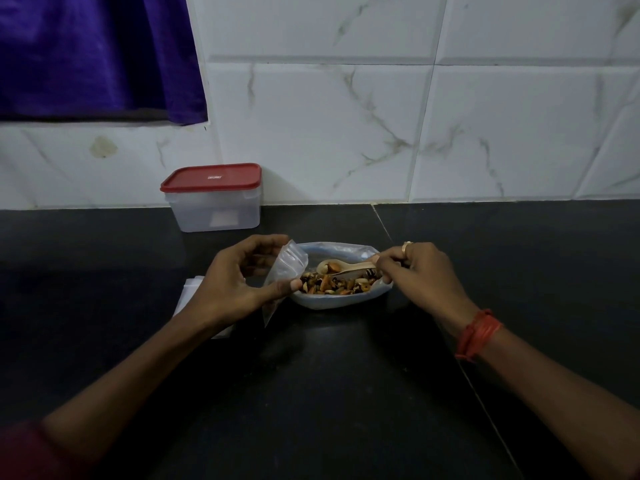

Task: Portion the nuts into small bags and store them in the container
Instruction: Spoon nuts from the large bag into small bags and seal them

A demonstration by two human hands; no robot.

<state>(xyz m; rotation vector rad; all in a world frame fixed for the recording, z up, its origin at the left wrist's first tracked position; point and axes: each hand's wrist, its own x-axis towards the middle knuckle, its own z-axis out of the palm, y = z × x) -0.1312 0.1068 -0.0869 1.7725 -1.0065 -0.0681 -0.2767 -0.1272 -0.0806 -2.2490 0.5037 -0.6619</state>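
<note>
A large clear bag [341, 299] lies open on the black counter with mixed nuts [337, 285] inside. My right hand [419, 271] pinches the handle of a wooden spoon [346, 266], whose bowl carries a few nuts above the pile. My left hand [239, 278] holds a small clear zip bag [285, 271] upright, just left of the spoon's bowl. A clear plastic container [214, 202] with a red lid stands shut at the back by the wall.
A stack of small clear bags [188, 292] lies on the counter under my left wrist, partly hidden. A white marble-tiled wall [415, 133] rises behind the counter. A purple curtain [93, 53] hangs at the upper left.
</note>
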